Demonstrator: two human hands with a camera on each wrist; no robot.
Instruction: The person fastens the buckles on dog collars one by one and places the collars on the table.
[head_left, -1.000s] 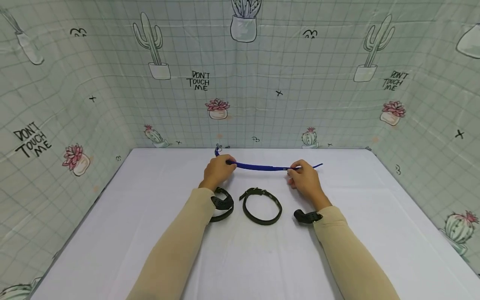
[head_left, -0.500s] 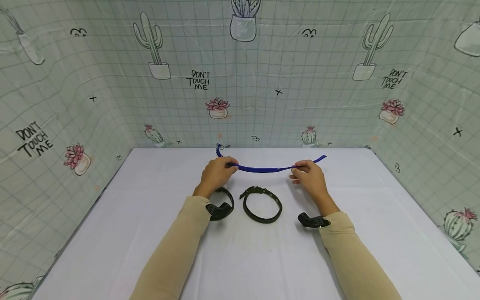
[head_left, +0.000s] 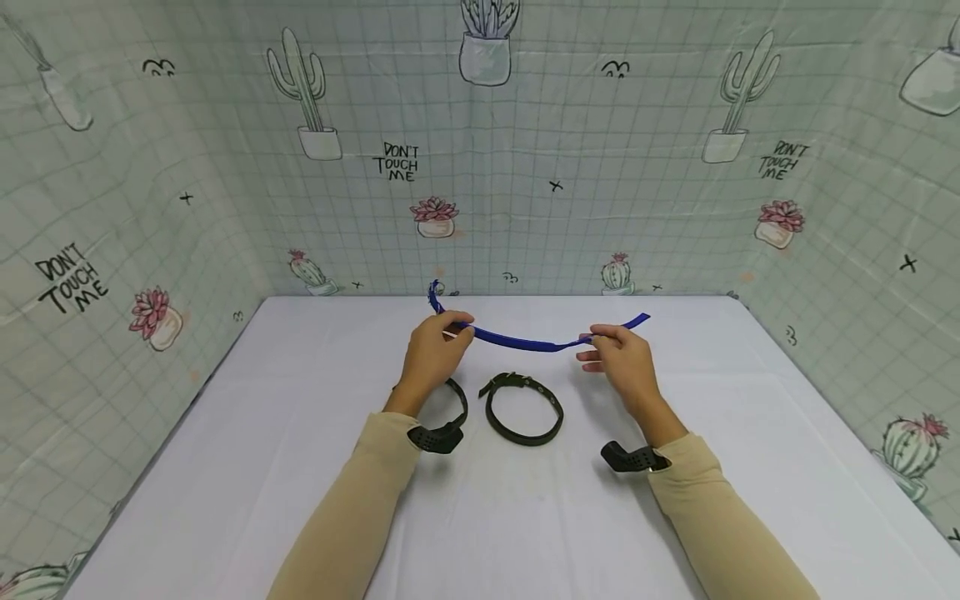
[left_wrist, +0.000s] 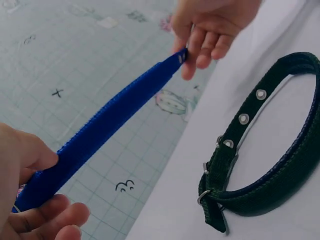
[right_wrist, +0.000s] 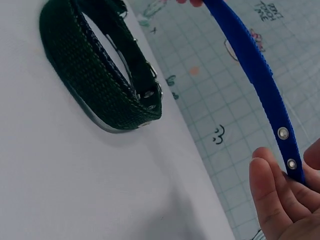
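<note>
A: How is the blue strap (head_left: pixel 517 342) held?
B: It is pinched between the left hand (head_left: pixel 435 354) and right hand (head_left: pixel 627 367), spaced well apart, and is suspended above the table (head_left: pixel 525 533), beyond the looped green collar (head_left: pixel 528 441).

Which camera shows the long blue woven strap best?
The head view, because both ends of the long blue woven strap show past the left hand and right hand. Left wrist shows mainly the stretch between them; right wrist shows two round metal eyelets close-up, but the strap is cut off above.
</note>
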